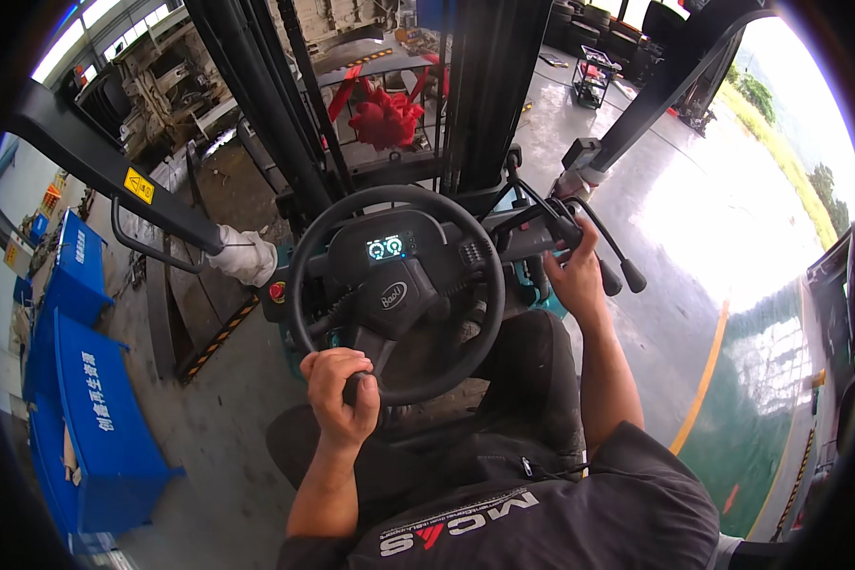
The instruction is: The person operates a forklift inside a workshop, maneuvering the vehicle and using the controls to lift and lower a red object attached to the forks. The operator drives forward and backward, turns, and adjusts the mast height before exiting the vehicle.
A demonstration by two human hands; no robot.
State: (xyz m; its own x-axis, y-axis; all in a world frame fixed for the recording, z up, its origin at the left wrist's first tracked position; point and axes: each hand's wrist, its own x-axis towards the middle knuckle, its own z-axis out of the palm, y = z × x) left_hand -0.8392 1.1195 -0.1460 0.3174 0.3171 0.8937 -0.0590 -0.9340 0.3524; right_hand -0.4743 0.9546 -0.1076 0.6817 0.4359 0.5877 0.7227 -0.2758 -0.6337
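Observation:
I sit at the controls of a forklift. My left hand is closed at the lower left of the black steering wheel, gripping the dark spinner knob on its rim. To the right of the wheel, my right hand curls its fingers over a black-knobbed control lever; the palm side is partly hidden. Beside it, another control lever stands free of my fingers. Behind the wheel, a dashboard display is lit with two round gauges. A red emergency button sits left of the wheel.
Ahead rises the dark lift mast, with a red fabric bow beyond it. Blue bins line the left. Stripped vehicle parts stand at the far left. A tool cart is at the far right, and a yellow floor line runs alongside.

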